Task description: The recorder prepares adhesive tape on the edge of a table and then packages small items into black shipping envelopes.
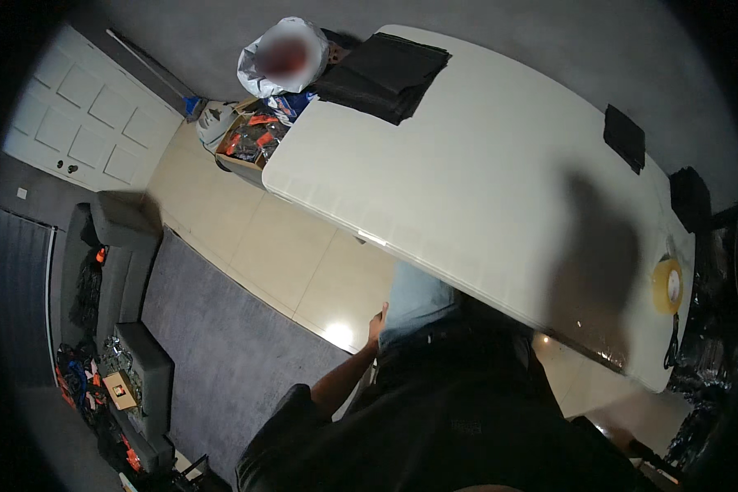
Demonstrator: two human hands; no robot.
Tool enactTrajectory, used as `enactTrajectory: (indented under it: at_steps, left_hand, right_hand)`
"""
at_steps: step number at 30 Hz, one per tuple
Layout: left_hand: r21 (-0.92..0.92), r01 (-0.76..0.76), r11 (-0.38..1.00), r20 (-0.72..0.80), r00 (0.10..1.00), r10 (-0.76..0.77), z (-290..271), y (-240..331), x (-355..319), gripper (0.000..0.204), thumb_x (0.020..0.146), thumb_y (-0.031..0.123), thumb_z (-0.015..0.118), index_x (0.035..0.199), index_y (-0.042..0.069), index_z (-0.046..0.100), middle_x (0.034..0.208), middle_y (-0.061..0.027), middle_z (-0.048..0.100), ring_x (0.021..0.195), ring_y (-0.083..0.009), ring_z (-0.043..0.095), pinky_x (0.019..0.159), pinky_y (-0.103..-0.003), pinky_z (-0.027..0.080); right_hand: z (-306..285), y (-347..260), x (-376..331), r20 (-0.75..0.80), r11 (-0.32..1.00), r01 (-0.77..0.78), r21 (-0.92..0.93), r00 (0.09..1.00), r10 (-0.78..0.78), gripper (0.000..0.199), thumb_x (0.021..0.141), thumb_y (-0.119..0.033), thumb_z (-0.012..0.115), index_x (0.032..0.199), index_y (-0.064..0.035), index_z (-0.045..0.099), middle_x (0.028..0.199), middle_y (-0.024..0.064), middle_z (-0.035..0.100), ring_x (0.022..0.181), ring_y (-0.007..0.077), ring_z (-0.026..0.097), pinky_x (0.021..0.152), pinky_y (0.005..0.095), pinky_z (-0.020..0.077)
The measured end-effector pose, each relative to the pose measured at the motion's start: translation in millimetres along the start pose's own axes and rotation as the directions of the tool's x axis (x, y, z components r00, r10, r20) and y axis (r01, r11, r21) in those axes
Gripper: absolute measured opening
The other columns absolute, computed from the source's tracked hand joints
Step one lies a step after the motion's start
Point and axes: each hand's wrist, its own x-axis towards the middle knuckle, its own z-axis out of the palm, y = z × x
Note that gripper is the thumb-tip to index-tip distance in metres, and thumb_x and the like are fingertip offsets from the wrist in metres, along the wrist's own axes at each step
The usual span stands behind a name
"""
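Note:
My left hand (376,325) hangs low beside the light blue leg of my jeans (418,299), below the near edge of the white table (484,189). A finger or thumb sticks out along the trouser leg, and nothing shows in the hand; its other fingers are partly hidden. My right hand does not show. On the table's far left end lies a stack of flat black sheets or bags (385,75). A smaller black stack (624,138) rests at the far edge, and a roll of clear yellowish tape (669,285) sits near the right end.
A cardboard box (236,148) of black and orange packets stands at the table's left end, by a white bag (258,74). A grey sofa (123,271) with piled items lies left, beyond a grey rug (230,328). Shiny black plastic (717,303) lies right; a white door (90,111) is far left.

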Motion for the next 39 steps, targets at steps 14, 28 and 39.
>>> enactTrajectory:
  at_steps: [14, 28, 39]
  left_hand:
    - [0.280, -0.208, 0.937, -0.016, 0.975, 0.221, -32, 12, 85, 0.072, 0.109, 0.061, 0.038, 0.112, 0.000, 0.076, 0.101, -0.0280, 0.075, 0.104, -0.0482, 0.071, 0.091, -0.054, 0.054]
    - [0.046, -0.807, 0.588, 0.863, 0.328, 0.384, -193, 406, -143, 0.019, 0.103, 0.016, 0.064, 0.107, 0.007, 0.081, 0.099, -0.0097, 0.080, 0.095, -0.0208, 0.076, 0.086, -0.036, 0.058]
    - [0.672, -0.729, -0.129, 0.406, 0.218, 0.887, -197, 636, 100, 0.052, 0.088, -0.002, 0.061, 0.140, 0.004, 0.063, 0.126, -0.0248, 0.070, 0.120, -0.0391, 0.068, 0.103, -0.042, 0.053]
  right_hand:
    - [-8, -15, 83, 0.202, 0.984, 0.114, -0.134, 0.976, -0.086, 0.022, 0.092, -0.019, 0.068, 0.084, 0.0007, 0.071, 0.076, 0.0155, 0.070, 0.070, 0.0225, 0.070, 0.063, 0.0353, 0.0540]
    - [8, -12, 89, 0.350, 0.926, 0.281, -0.251, 0.919, -0.184, 0.023, 0.092, -0.020, 0.068, 0.083, 0.0006, 0.072, 0.076, 0.0157, 0.071, 0.070, 0.0221, 0.071, 0.063, 0.0351, 0.0549]
    - [11, -20, 35, 0.354, 0.926, 0.207, -0.317, 0.931, -0.087, 0.024, 0.092, -0.021, 0.068, 0.083, 0.0005, 0.072, 0.076, 0.0158, 0.072, 0.070, 0.0218, 0.072, 0.063, 0.0350, 0.0556]
